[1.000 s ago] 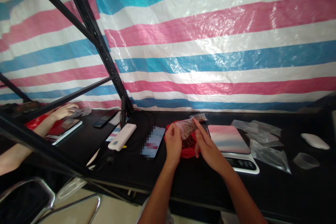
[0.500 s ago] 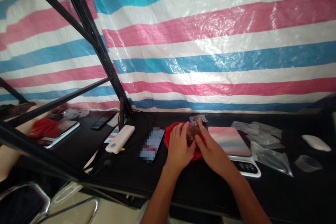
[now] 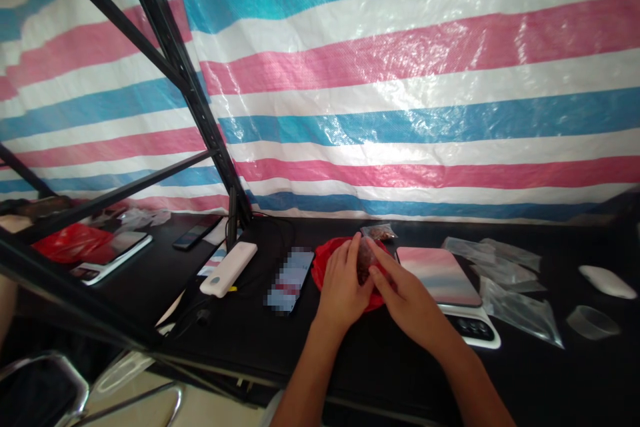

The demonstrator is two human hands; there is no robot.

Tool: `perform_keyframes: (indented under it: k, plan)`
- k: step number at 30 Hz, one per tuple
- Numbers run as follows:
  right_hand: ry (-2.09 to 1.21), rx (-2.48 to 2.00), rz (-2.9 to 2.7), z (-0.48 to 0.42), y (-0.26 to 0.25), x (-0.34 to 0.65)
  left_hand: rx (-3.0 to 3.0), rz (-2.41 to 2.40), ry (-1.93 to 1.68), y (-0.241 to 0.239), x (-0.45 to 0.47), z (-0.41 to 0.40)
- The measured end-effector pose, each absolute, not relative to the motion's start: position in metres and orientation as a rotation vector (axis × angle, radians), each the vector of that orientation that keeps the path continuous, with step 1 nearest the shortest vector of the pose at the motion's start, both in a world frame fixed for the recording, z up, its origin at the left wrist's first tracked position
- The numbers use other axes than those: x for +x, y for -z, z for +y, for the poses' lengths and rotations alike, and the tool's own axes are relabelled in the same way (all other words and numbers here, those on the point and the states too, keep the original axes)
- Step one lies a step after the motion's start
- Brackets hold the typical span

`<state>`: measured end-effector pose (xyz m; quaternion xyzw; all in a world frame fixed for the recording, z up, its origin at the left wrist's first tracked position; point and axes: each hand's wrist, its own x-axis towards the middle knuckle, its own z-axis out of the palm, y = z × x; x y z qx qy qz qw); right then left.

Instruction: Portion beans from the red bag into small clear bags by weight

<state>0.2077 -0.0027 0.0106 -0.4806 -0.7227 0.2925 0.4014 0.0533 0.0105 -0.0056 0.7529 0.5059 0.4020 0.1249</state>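
Between my hands is a small clear plastic bag [image 3: 366, 255] with dark reddish-brown bits in it. My left hand [image 3: 343, 283] grips it from the left, fingers bent around its side. From the right, my right hand [image 3: 403, 290] pinches it with thumb and fingers. Below both hands a red plastic bag [image 3: 325, 255] is spread on the black table; its contents are mostly hidden by my hands. Just behind it lies another small clear packet [image 3: 379, 233] with brown bits. A white digital scale [image 3: 440, 275] with a shiny plate stands right beside my right hand.
Flat clear bags [image 3: 523, 313] lie right of the scale, near a clear plastic cup [image 3: 593, 322] and a white mouse [image 3: 607, 281]. To the left are a phone [image 3: 294, 280], a white power bank [image 3: 229, 269] and a black metal frame [image 3: 200, 113]. Striped sheeting [image 3: 400, 107] hangs behind.
The clear bag in my hands sits lower and is more covered by my fingers. At far left, the other person's arm has drawn back from the red bag there.
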Motion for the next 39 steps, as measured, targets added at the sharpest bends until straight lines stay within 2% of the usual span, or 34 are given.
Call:
perform_keyframes:
  k: [5,13,24,39]
  plan:
    - [-0.786,-1.206,-1.798,-0.005,-0.015,0.206,2.137,1.515,-1.177,0.005,0.05,0.012]
    - [-0.677,-1.236,-1.735,-0.004,-0.018,0.207,2.216,1.633,-1.172,0.004,0.05,0.008]
    - [-0.65,-1.199,-1.736,-0.004,-0.019,0.205,2.228,1.566,-1.301,0.007,0.045,0.012]
    - [-0.574,-1.155,-1.734,-0.004,-0.016,0.206,1.942,1.515,-1.403,0.012,0.043,0.014]
